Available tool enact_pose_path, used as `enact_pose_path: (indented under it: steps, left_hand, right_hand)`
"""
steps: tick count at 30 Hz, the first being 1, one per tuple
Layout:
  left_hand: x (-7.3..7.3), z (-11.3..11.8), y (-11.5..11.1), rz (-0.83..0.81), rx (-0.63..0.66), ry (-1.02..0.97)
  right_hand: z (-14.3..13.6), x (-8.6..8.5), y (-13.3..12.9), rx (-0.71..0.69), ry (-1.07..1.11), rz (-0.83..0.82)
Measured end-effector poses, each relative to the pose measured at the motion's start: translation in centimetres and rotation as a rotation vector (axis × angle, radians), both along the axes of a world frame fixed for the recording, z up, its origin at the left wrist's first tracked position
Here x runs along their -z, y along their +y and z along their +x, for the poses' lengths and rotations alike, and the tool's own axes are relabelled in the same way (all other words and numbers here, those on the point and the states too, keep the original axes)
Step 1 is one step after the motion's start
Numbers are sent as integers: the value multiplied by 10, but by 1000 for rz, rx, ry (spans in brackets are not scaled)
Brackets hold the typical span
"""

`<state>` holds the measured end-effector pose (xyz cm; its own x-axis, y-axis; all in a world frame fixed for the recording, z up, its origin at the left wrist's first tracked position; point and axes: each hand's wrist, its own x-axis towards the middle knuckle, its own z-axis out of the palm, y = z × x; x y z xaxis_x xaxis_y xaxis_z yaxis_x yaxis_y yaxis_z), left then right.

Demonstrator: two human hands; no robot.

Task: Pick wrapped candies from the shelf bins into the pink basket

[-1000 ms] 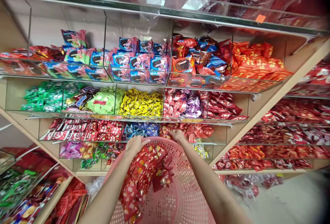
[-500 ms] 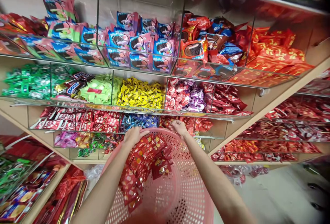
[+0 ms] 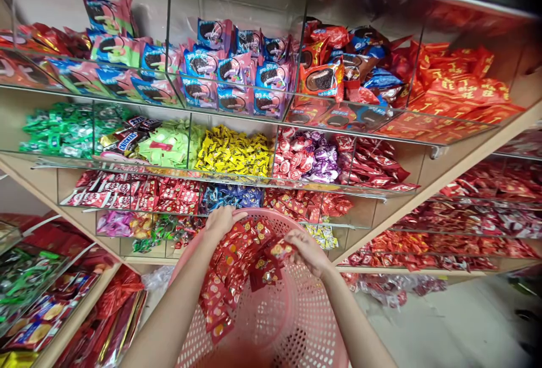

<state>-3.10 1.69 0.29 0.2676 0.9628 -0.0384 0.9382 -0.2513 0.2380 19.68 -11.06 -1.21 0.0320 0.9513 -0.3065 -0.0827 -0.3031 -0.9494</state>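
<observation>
A pink perforated plastic basket [image 3: 315,306] leans tilted toward me, its far rim against the lower shelves. My left hand [image 3: 221,222] is closed over that rim on its left side. Inside lie several red candy packets [image 3: 224,263] with orange and yellow prints, heaped along the far left of the basket. Over the basket's right part is my right hand [image 3: 309,250], its fingers closed on a red candy packet [image 3: 281,249]. Behind the rim, similar red packets [image 3: 288,203] fill a shelf bin, partly hidden by the basket.
Tiered shelves with clear dividers hold yellow sweets [image 3: 235,150], green sweets [image 3: 70,131] and blue-pink cookie packs [image 3: 235,69]. A slanted wooden side panel [image 3: 427,187] separates further red packets at right [image 3: 457,221]. Another candy rack [image 3: 46,300] stands at lower left.
My right hand has moved from the shelf bin behind the rim into the basket, with a red packet in its fingers. My left hand still grips the rim. The view has shifted slightly.
</observation>
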Motion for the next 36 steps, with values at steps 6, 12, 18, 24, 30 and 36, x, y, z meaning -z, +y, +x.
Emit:
enact_pose_path:
  steps: [6,12,18,24,30,36]
  left_hand:
    - [0,1,1,26,2,15]
    - [0,0,1,32,5,10]
    - [-4,1,0,25,7,2]
    - [-5,2,1,23,5,-7]
    - [-5,2,0,11,-10,4]
    - [-3,3,-1,6,-23,14]
  right_hand:
    - [-23,21,-2,-168,-13,-124]
    - [-26,33,0,-128,-20,-133]
    - [-27,41,2,-64,-291,-137]
    - [-27,34,-1,-126,-864,77]
    - [-34,28,-9,-166,-1277,159]
    - [-63,24,-35,-494,-1398,289]
